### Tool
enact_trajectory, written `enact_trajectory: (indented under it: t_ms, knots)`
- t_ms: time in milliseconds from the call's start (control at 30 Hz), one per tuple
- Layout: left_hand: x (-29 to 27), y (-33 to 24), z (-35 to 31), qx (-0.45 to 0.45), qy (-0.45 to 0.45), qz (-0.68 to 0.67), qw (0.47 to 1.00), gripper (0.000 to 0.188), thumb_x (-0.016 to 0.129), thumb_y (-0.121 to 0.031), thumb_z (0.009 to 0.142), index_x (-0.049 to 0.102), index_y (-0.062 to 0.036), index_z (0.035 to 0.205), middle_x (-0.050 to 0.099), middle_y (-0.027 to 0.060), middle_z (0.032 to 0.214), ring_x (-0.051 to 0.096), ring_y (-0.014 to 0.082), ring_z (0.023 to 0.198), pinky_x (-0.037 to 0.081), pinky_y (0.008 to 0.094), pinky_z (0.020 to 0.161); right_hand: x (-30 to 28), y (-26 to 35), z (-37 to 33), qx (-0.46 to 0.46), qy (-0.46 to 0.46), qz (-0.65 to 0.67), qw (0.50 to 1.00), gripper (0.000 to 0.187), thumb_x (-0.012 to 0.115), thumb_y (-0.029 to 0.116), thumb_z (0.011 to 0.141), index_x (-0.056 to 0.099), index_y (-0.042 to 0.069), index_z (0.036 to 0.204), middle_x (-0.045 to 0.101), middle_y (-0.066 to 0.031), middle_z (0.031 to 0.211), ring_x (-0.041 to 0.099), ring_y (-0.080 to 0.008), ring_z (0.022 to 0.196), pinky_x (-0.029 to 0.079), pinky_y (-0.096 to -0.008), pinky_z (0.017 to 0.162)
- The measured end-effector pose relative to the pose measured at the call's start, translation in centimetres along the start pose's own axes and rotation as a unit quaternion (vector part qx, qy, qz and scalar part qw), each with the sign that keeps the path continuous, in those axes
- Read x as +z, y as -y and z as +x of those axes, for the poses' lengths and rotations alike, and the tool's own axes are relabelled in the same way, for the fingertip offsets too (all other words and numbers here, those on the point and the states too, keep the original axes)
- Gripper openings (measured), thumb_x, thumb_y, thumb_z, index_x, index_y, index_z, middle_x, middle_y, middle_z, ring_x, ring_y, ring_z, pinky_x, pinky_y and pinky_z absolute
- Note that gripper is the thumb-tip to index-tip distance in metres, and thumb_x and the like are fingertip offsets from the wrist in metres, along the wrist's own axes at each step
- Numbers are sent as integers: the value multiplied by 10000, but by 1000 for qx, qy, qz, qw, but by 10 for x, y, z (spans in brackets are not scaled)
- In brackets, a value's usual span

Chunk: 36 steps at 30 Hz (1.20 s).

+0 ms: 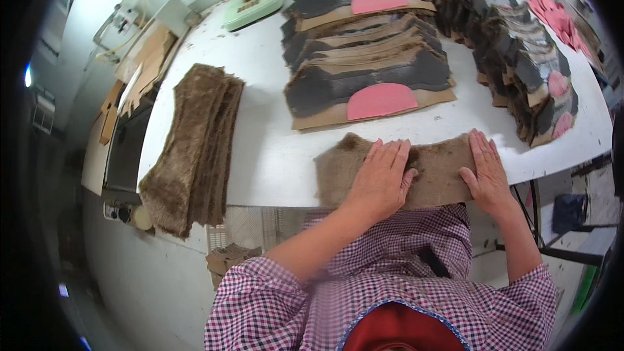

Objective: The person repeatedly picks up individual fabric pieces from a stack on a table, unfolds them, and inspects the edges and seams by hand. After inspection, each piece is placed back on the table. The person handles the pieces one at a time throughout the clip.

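A brown piece of plush fabric (445, 170) lies flat at the table's front edge, its tan side up with a little fur showing along the far edge. My left hand (385, 177) rests on its middle, palm down, fingers stretched out and pointing away from me. On its right end lies my right hand (486, 172), fingers out flat and thumb spread to the left. Just beyond my hands stands a row of overlapping fabric pieces (325, 91) with dark grey patches. A pink half-round patch (382, 101) sits on the nearest of them.
Left on the white table (260, 162), a stack of brown furry pieces (188, 136) overhangs the front edge. Another row of patched pieces (513, 58) curves along the right, with pink cloth (552, 16) behind. A green fan (253, 3) stands at the back. Cardboard (146, 58) lies left.
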<state>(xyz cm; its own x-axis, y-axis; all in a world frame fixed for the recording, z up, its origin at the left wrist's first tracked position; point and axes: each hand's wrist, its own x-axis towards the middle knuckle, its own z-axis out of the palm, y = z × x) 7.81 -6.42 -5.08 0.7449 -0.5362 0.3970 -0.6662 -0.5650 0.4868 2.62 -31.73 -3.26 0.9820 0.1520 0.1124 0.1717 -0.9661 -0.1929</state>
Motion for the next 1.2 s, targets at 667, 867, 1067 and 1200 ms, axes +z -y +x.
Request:
enact_trajectory:
  t_ms: [667,867,1067,1200]
  knots:
    - [-331,206,-86,-458,-5,405,791,500,327,-431,1028,656,-70,1132,657,237,1079,637,398,1003,529,479,837,22,-28,2,75,-63,69,993,615,363,477,991,394,36,1419,378,-158,1491,271,-309,1425,107,-447,1195]
    - [-296,219,-86,-518,-31,324,791,508,306,-459,1022,594,-124,1272,628,186,1214,580,350,1143,468,476,950,19,-35,-2,64,-71,59,994,504,459,337,979,440,28,1377,396,-162,1478,301,-315,1411,131,-443,1190]
    - [-310,200,-77,-406,-117,392,817,502,492,-377,987,486,-24,1345,541,224,1285,510,377,1199,434,478,985,6,-18,1,81,-103,198,971,436,517,240,972,477,11,1340,415,-174,1460,340,-301,1391,217,-414,1153]
    - [-255,129,-12,-204,-146,238,938,479,563,-331,962,513,-17,1321,540,192,1311,500,320,1234,400,433,1051,-18,30,30,37,-122,295,947,383,546,203,963,529,-3,1286,505,-178,1383,457,-280,1307,320,-356,1093]
